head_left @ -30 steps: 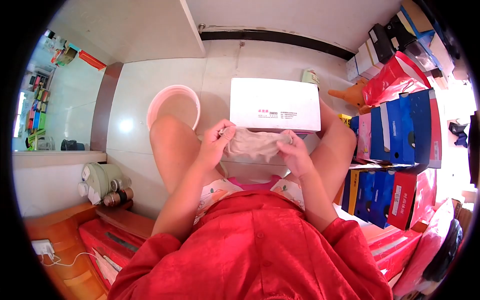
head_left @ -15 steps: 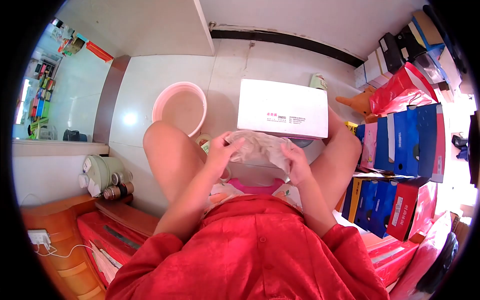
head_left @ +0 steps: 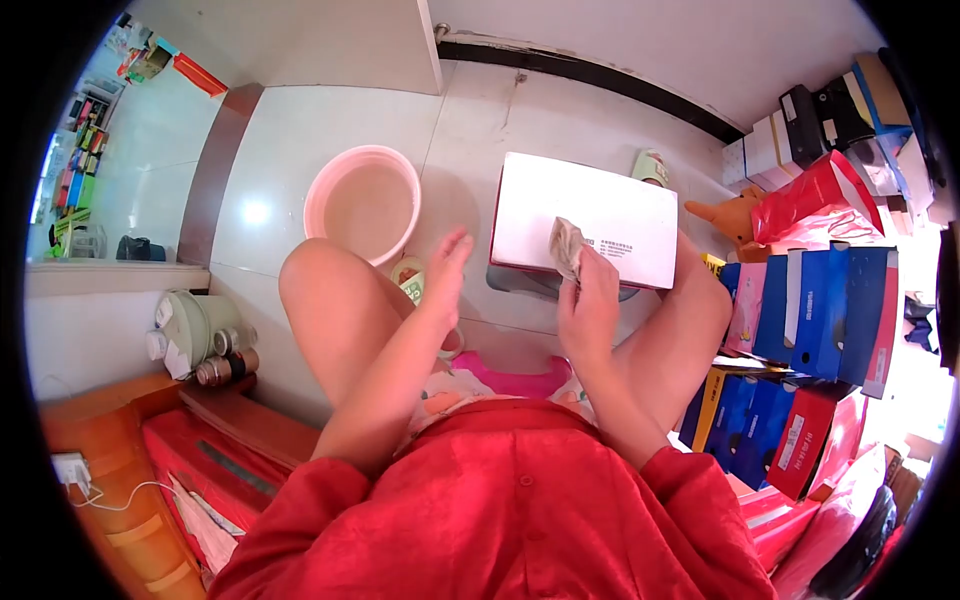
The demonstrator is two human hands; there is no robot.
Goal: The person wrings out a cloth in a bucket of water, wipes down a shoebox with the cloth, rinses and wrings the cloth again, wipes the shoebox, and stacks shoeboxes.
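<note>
Clothing, seen from above: bright red shirt (head_left: 440,510), loosely cut and softly creased; small round red buttons (head_left: 526,481), set in a line down its front; wide red sleeves (head_left: 300,505), ending near the elbows; whitish lower garment (head_left: 437,402), printed with orange motifs, below the hem (head_left: 500,406). Left hand (head_left: 447,270) and right hand (head_left: 590,298) bare.

The rag (head_left: 566,248) is matt cloth — the box (head_left: 580,195) smooth cardboard, the bucket (head_left: 316,203) plastic.
</note>
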